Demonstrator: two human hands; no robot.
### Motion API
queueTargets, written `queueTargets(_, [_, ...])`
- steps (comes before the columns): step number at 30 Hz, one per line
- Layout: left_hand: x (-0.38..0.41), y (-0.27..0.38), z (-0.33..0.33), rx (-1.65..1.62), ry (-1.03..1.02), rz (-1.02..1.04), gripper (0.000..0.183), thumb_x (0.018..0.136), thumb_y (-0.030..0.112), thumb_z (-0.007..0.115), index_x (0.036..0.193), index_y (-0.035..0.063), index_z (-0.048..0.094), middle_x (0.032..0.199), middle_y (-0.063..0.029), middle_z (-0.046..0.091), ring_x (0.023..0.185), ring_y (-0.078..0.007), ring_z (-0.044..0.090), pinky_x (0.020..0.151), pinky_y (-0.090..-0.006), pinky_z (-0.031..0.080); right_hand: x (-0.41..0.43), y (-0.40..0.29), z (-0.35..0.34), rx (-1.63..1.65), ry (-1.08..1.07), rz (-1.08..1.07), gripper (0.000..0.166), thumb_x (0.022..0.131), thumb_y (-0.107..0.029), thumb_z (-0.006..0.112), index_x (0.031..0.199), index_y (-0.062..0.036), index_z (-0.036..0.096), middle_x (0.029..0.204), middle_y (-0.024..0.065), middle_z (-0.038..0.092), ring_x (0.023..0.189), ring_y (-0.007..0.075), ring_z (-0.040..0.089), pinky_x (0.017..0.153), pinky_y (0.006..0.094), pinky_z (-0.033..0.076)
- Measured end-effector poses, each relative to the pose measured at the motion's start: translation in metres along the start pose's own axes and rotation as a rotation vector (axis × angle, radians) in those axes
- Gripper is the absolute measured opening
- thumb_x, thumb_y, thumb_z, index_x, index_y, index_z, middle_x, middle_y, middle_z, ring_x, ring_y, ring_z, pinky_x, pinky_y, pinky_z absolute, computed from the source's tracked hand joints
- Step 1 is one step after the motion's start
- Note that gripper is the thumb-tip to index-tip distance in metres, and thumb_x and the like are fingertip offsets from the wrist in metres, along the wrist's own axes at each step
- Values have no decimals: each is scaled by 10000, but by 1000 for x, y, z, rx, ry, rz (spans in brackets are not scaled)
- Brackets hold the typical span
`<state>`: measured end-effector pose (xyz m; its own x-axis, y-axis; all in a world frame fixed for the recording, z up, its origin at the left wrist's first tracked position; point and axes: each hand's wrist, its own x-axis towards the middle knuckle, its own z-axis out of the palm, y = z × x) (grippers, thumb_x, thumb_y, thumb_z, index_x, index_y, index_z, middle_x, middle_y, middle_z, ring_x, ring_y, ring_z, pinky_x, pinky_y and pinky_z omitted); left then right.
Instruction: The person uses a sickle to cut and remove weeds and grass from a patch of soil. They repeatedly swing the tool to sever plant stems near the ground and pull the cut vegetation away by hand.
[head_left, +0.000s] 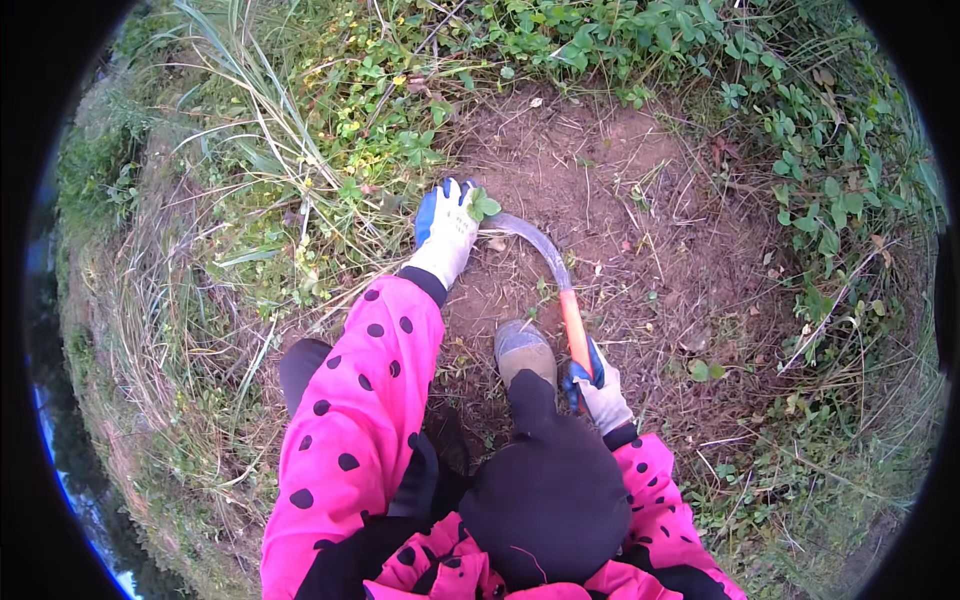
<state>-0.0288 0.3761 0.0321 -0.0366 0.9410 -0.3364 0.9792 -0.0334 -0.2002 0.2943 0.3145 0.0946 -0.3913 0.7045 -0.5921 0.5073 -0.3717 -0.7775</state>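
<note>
My right hand (600, 391), in a white and blue work glove, grips the orange handle of a sickle (574, 330). The sickle's curved grey blade (534, 234) arcs up and to the left, low over bare soil. Its tip end meets the fingers of my left hand (448, 229), which wears a matching glove. A green leafy sprig (484, 204) shows at the edge of those fingers. Whether the left fingers are closed on stems is hidden by the back of the glove. Weeds and grass (360, 202) lie just left of this hand.
Reddish soil (600, 172) with cut stalks spreads ahead. Long grass blades (277, 112) lean in at upper left, and leafy plants (825, 187) border the right. My boot (526, 349) stands close to the sickle handle, with my bent knee (547, 495) below.
</note>
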Motion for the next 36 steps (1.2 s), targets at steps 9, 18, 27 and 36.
queueTargets(9, [-9,-36,-36,-17,-128,164,178,772,176,506,912,164,614,958,-40,571,963,-219,506,813,-378,383,36,3,-30,-173,-159,-97,598,800,-199,617,1325,-80,357,1140,198,548,946,379,567,810,386,459])
queueTargets(18, [-77,-75,-46,-177,-21,-2,535,639,100,592,1167,162,530,1203,-118,476,1162,-320,397,974,-436,305,45,-42,-17,-239,-177,18,578,804,-171,607,1323,-88,370,1091,179,586,989,292,588,806,359,457])
queueTargets(27, [-33,62,-58,-413,-51,-92,647,699,315,639,1227,6,430,1079,-155,531,1062,-331,438,864,-442,342,5,-25,-47,209,51,213,603,830,-93,567,1371,-127,303,729,8,554,528,66,503,478,230,452])
queueTargets(36, [-36,43,-69,-2301,209,-477,174,880,193,534,839,27,565,657,-9,567,419,-22,356,367,-169,277,-31,25,-38,283,6,242,632,800,-36,563,1372,-118,307,681,27,550,495,85,499,450,232,434])
